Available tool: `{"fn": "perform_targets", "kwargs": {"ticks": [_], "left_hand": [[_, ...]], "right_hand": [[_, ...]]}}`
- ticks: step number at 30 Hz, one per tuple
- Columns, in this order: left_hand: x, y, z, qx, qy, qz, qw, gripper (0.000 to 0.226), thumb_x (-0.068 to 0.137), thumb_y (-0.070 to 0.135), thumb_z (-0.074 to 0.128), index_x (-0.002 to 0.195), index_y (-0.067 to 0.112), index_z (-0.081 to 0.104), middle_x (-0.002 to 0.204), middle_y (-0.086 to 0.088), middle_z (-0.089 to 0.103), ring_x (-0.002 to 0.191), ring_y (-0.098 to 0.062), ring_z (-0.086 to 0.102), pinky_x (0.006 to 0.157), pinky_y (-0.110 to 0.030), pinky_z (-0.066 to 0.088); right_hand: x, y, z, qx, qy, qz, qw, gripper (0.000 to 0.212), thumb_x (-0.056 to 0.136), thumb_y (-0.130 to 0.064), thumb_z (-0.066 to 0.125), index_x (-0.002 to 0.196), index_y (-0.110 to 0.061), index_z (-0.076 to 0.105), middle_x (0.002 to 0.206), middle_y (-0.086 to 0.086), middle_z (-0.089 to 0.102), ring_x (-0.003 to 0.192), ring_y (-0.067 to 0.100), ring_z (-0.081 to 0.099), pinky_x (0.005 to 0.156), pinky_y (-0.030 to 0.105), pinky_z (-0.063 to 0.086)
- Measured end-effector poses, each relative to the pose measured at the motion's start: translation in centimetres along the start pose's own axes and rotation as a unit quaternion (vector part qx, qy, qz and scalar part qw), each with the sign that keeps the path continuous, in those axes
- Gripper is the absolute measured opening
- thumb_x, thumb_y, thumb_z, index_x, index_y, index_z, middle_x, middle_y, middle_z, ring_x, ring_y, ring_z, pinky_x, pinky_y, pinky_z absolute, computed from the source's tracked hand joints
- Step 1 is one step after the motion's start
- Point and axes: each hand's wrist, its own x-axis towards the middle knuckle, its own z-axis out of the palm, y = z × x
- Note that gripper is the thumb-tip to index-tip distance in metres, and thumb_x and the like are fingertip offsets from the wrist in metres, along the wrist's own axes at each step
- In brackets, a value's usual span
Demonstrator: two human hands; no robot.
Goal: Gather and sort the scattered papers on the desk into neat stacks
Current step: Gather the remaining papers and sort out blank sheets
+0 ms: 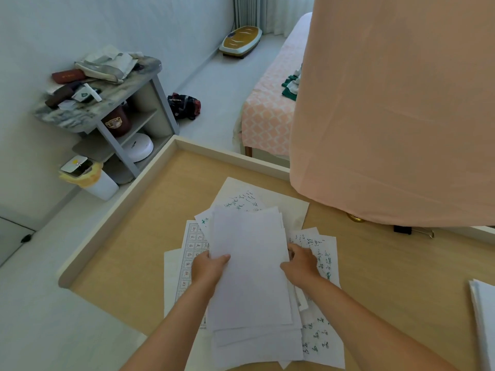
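Lower centre: left hand (211, 266) and right hand (300, 263), apart, pinch opposite edges of a blank sheaf (249, 277), seemingly squaring it above written sheets (320, 333) scattered on the counter (120, 263). One stack (484, 317) sits lower right. Roughly halfway, I'd say.

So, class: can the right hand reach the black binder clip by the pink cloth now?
Probably: nothing stands between the right hand and the binder clip, though it must first release the blank stack.

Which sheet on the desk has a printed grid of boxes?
The grid sheet poking out left of the blank stack, beside the left hand; the handwritten sheets at right and top carry loose green script instead.
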Motion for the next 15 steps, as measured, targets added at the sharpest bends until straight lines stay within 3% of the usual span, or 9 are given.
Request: {"fn": "perform_targets", "kwargs": {"ticks": [3, 6, 8, 10, 12, 15], "left_hand": [[-0.5, -0.8, -0.9, -0.003, 0.078, 0.004, 0.997, 0.017, 0.085, 0.021, 0.07, 0.099, 0.01, 0.069, 0.098, -0.008, 0.071, 0.086, -0.028, 0.066, 0.079, -0.037, 0.056], [-0.4, -1.3, -1.3, -0.032, 0.047, 0.004, 0.998, 0.023, 0.089, 0.018, 0.067, 0.111, 0.01, 0.067, 0.105, -0.008, 0.07, 0.092, -0.029, 0.067, 0.082, -0.039, 0.056], [-0.5, -0.9, -1.1, -0.055, -0.011, -0.006, 0.998, 0.027, 0.088, 0.016, 0.069, 0.114, 0.014, 0.064, 0.109, -0.008, 0.07, 0.094, -0.029, 0.068, 0.084, -0.045, 0.057], [-0.3, -0.4, -0.9, -0.069, -0.066, -0.032, 0.995, 0.033, 0.088, 0.017, 0.07, 0.118, 0.015, 0.058, 0.112, -0.008, 0.068, 0.097, -0.03, 0.067, 0.085, -0.048, 0.057], [0.0, -0.1, -0.9, -0.066, -0.111, -0.062, 0.99, 0.042, 0.086, 0.021, 0.073, 0.123, 0.014, 0.053, 0.116, -0.007, 0.066, 0.101, -0.03, 0.066, 0.087, -0.048, 0.056], [0.5, -0.7, -1.0, -0.063, -0.163, -0.113, 0.978, 0.065, 0.072, 0.03, 0.083, 0.127, 0.011, 0.054, 0.117, -0.008, 0.069, 0.101, -0.03, 0.069, 0.09, -0.048, 0.055]], "right_hand": [[-0.5, -0.1, 0.1, -0.061, 0.04, 0.002, 0.997, 0.059, 0.083, -0.01, 0.054, 0.137, -0.032, 0.048, 0.14, 0.004, 0.036, 0.13, 0.027, 0.032, 0.102, 0.039, 0.04], [-1.0, -0.5, 0.8, -0.003, 0.058, 0.031, 0.998, 0.069, 0.081, -0.003, 0.051, 0.145, -0.026, 0.04, 0.147, 0.006, 0.029, 0.134, 0.029, 0.025, 0.104, 0.038, 0.038], [-1.1, -0.8, 1.2, 0.013, 0.055, 0.041, 0.998, 0.072, 0.082, -0.003, 0.052, 0.148, -0.023, 0.035, 0.148, 0.008, 0.026, 0.131, 0.031, 0.031, 0.101, 0.036, 0.041], [-1.1, -0.8, 1.4, 0.031, 0.041, 0.043, 0.998, 0.07, 0.083, -0.004, 0.055, 0.148, -0.017, 0.033, 0.148, 0.008, 0.023, 0.114, 0.028, 0.049, 0.091, 0.035, 0.05], [-1.1, -0.9, 1.4, 0.042, 0.038, 0.051, 0.997, 0.062, 0.084, -0.005, 0.055, 0.143, -0.015, 0.038, 0.143, 0.008, 0.031, 0.094, 0.024, 0.057, 0.078, 0.032, 0.053], [-1.1, -0.9, 1.2, 0.105, 0.024, 0.07, 0.992, 0.051, 0.083, -0.006, 0.056, 0.132, -0.015, 0.048, 0.119, 0.006, 0.06, 0.092, 0.024, 0.063, 0.072, 0.031, 0.055]]}}
